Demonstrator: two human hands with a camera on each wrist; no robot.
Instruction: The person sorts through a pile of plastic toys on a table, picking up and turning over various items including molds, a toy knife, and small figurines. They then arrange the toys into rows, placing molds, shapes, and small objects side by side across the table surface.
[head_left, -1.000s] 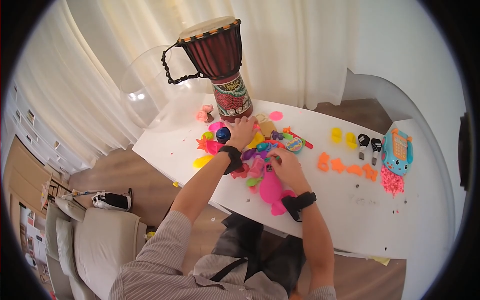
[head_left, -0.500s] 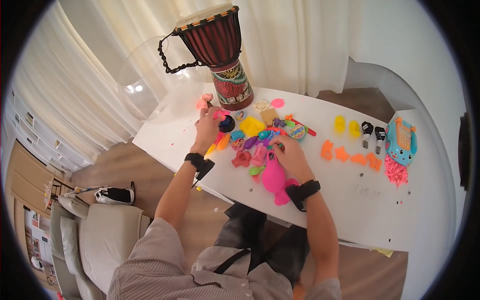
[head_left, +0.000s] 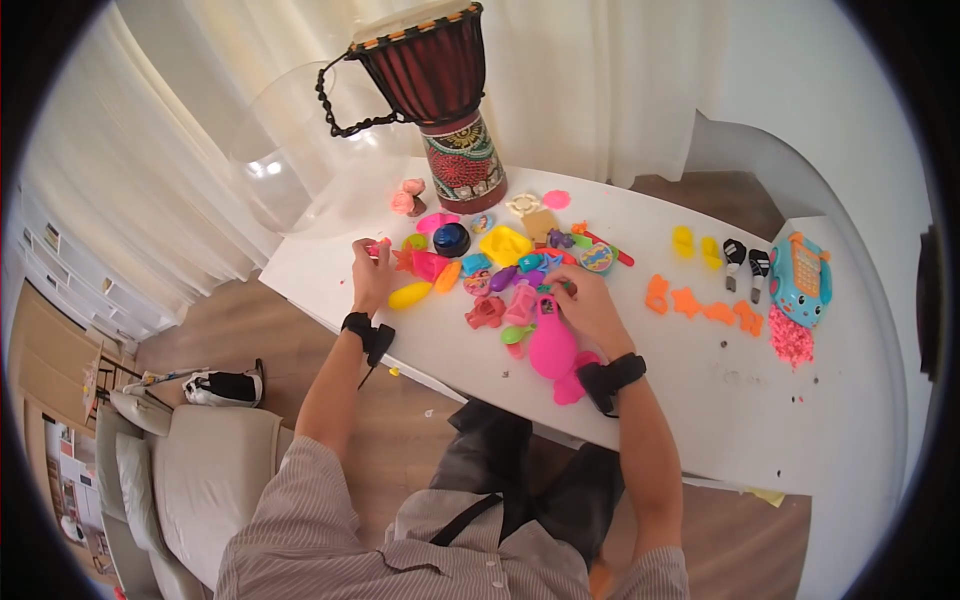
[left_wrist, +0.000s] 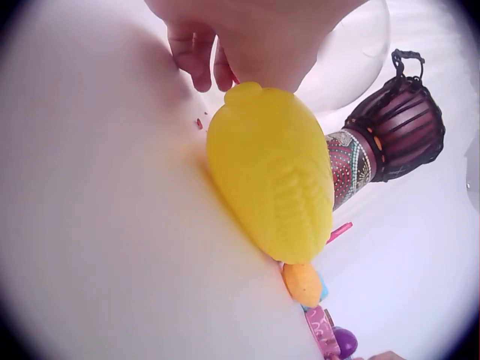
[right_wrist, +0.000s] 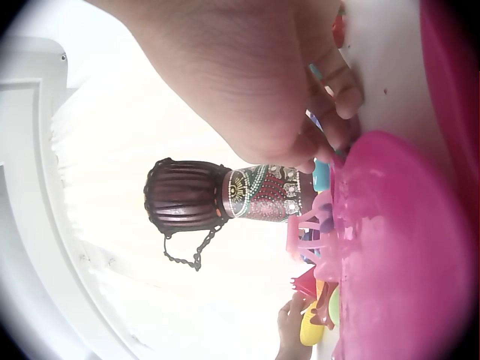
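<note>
With twelve o'clock straight away from the person, the left hand (head_left: 371, 280) pinches a small red piece (head_left: 379, 246) above the table (head_left: 640, 400), at eleven o'clock from the yellow toy (head_left: 409, 295). The right hand (head_left: 592, 308) has its fingers bent round a slim green piece (head_left: 561, 287), at twelve o'clock from the pink toy (head_left: 553, 350), near its narrow end. Both pieces look like light plastic, likely stiff, smooth enough to slip a little and hardly fragile; a fingertip pinch at mid-length should suit the green one, and a thumb-and-finger hold on the sides the red one. The green piece's long axis seems to run roughly nine to three o'clock, though fingers hide much of it and I cannot tell which end is its front. The red piece is too covered to show an axis or a pointing end.
</note>
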